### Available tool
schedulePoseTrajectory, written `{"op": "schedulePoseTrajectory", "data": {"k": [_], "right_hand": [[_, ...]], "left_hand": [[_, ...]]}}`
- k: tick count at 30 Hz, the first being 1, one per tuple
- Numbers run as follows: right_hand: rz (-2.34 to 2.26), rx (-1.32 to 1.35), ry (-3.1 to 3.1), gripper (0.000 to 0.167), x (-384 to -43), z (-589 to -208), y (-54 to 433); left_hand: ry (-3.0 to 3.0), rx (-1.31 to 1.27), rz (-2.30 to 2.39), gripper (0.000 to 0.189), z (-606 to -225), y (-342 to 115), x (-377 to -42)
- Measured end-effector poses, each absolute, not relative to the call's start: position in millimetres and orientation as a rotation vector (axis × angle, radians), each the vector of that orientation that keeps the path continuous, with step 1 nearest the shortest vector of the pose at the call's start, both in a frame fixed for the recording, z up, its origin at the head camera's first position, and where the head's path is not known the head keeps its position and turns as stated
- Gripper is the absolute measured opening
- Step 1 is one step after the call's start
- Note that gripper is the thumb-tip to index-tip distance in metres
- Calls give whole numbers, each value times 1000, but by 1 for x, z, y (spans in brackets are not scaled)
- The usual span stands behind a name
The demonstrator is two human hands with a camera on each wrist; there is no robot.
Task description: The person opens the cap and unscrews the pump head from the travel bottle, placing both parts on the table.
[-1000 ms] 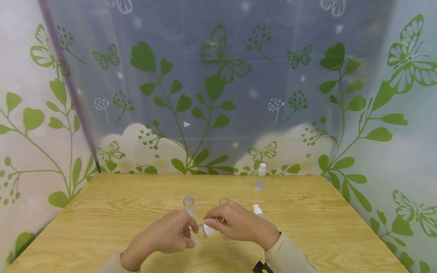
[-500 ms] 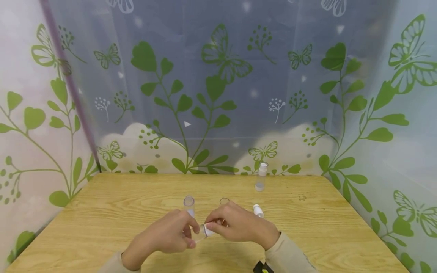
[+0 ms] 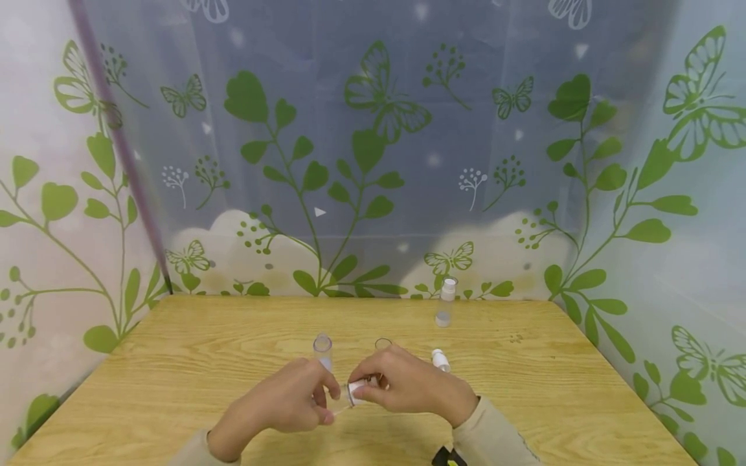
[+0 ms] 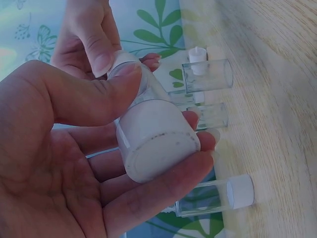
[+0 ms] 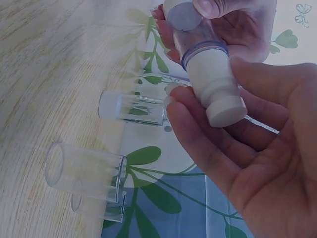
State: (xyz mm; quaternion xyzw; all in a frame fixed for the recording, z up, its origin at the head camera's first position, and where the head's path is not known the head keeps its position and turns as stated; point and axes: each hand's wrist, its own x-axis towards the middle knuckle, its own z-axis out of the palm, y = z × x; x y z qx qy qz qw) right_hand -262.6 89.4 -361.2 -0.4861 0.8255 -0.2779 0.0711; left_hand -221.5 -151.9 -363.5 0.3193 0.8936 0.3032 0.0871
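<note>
My left hand (image 3: 285,398) grips a small clear bottle with a thick white base (image 4: 158,144), its thumb on top and fingers underneath. The bottle is tilted, its mouth toward my right hand (image 3: 408,382). Thumb and fingers of the right hand pinch the white pump head (image 5: 210,74) at the bottle's mouth. A clear ring edge shows where the pump head's collar meets the bottle. In the right wrist view, the pump's round white top points toward the right palm.
Behind the left hand stands a clear tube with a pale base (image 3: 322,353). A clear cap (image 3: 383,343) is partly hidden by the right hand. A loose white pump head (image 3: 440,360) lies to its right, and a pump bottle (image 3: 445,302) stands farther back on the wooden table (image 3: 233,323).
The right thumb and fingers have shifted slightly on the white pump head, which has turned a little. The left hand and the things on the table look the same.
</note>
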Motion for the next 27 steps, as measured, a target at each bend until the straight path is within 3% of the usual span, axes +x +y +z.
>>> {"op": "schedulePoseTrajectory", "data": {"k": [27], "right_hand": [[-732, -1530, 2570, 29, -261, -362, 89]], "left_hand": [[2681, 954, 872, 22, -366, -152, -223]]}}
